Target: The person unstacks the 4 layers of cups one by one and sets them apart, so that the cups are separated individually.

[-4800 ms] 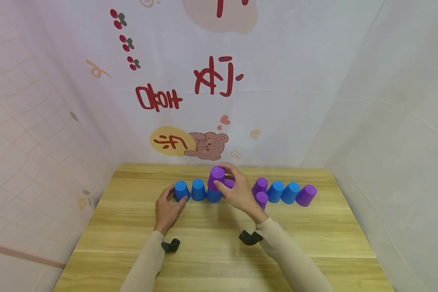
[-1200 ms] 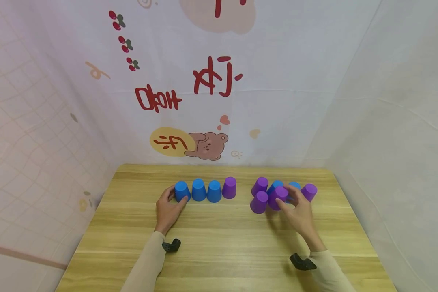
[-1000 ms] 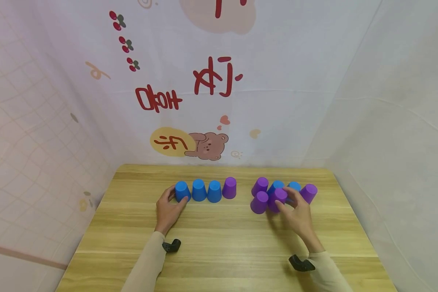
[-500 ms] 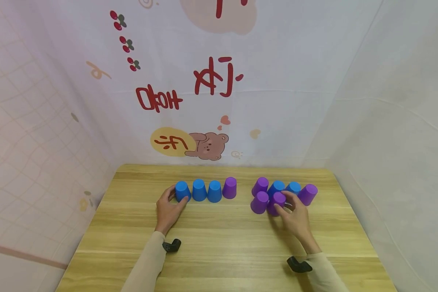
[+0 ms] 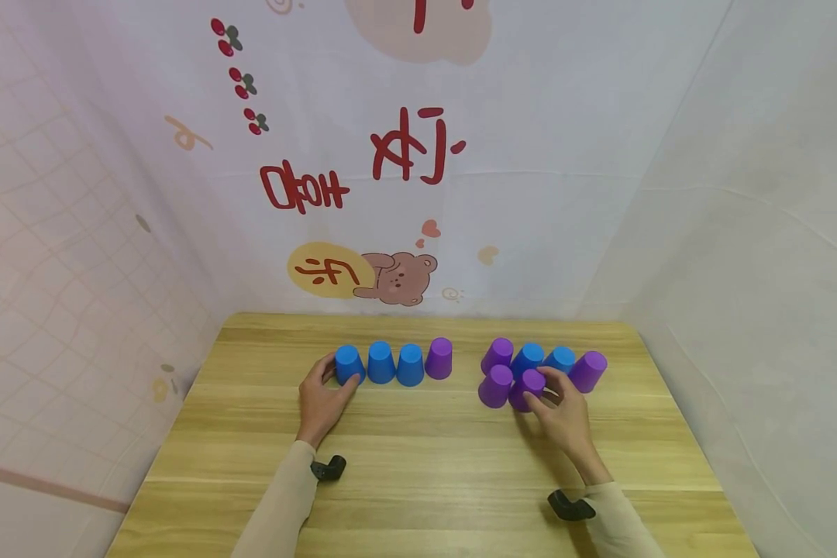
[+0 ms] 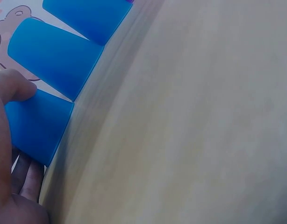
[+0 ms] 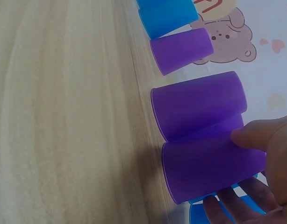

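1. Now the right hand [image 5: 565, 415] is lower and nearer the person than about a second ago, its grip narrowed round the held purple cup [image 5: 526, 387], thumb on the near side and fingers on the far side.
2. That held cup was over by the left row nearly five seconds ago; here it is upside down at the front of the right group, just beside the front purple cup [image 5: 496, 387]. Whether its rim is fully down on the desk [image 5: 425, 465] I cannot tell.
3. Behind these two runs a back row of upside-down cups, unmoved: back purple cup [image 5: 497, 355], inner blue cup [image 5: 528, 357], outer blue cup [image 5: 561, 357], end purple cup [image 5: 589, 372]. The outer blue cup shows more than a second ago, when the fingers covered much of it.
4. The left hand [image 5: 323, 401] has not shifted: its grip curls round the leftmost blue cup [image 5: 347, 364], which stands upside down on the desk.
5. The rest of the left row is in place too: middle blue cup [image 5: 380, 363], third blue cup [image 5: 410, 366] and lone purple cup [image 5: 439, 359].
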`<state>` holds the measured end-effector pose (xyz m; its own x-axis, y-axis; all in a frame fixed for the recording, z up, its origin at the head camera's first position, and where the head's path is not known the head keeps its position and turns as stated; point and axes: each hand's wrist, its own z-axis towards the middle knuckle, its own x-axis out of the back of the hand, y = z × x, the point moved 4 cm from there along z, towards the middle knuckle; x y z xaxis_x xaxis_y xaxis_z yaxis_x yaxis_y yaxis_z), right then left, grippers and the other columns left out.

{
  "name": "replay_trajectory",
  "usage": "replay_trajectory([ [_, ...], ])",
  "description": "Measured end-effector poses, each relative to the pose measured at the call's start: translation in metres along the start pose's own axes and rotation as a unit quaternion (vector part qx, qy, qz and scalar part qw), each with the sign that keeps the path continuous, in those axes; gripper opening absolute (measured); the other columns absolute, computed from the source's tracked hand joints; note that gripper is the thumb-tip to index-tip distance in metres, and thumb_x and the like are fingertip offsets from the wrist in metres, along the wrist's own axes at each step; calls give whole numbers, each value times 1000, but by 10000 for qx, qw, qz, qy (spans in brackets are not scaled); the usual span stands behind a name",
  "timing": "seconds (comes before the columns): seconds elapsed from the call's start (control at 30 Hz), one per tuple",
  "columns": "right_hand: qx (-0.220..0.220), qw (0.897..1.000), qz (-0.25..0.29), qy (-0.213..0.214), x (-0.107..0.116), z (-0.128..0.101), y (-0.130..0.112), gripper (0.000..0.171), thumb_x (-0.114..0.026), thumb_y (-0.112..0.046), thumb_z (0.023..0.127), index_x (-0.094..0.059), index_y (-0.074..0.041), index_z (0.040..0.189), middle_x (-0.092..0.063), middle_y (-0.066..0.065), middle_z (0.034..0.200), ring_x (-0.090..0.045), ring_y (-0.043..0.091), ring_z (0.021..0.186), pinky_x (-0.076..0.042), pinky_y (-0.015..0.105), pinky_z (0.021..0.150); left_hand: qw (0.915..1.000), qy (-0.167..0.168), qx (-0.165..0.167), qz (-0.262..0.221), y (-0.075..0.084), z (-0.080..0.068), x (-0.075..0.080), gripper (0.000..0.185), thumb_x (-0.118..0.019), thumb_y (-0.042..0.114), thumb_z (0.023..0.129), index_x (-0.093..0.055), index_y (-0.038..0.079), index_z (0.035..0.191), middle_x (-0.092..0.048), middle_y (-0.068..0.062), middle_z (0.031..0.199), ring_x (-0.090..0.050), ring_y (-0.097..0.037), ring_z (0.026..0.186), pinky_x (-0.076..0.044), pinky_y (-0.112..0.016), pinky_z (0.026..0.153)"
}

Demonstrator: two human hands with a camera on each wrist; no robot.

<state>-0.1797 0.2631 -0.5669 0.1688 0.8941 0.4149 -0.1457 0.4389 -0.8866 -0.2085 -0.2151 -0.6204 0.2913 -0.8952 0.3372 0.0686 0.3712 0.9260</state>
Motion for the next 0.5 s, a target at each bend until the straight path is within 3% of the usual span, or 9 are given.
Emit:
replay_trajectory([
  [0.2, 97, 9999, -58, -1, 1, 0, 2, 59, -89, 4, 93, -64, 6, 147, -74, 33, 138, -75, 14, 117, -67, 17, 98, 10000, -23, 3, -66, 0, 1, -1, 68, -92, 18, 96, -63, 2, 155, -69, -22, 155, -68, -39, 147, -56, -48, 128],
  [0.4, 88, 9999, -125, -22, 1, -1, 0, 65, -89, 1, 94, -60, 4, 152, -71, 31, 145, -74, 40, 126, -65, 14, 101, 10000, -38, 44, -63, 0, 0, -1, 68, -91, 18, 96, -62, 3, 155, -69, -21, 155, -68, -38, 147, -56, -47, 128],
  [0.5, 143, 9994, -313, -17, 1, -2, -2, 69, -90, -4, 95, -59, 2, 155, -69, 29, 150, -71, 43, 132, -63, 16, 108, 10000, -36, 62, -62, -1, 0, 0, 68, -92, 18, 95, -63, 4, 155, -69, -21, 155, -69, -38, 146, -56, -47, 128],
])
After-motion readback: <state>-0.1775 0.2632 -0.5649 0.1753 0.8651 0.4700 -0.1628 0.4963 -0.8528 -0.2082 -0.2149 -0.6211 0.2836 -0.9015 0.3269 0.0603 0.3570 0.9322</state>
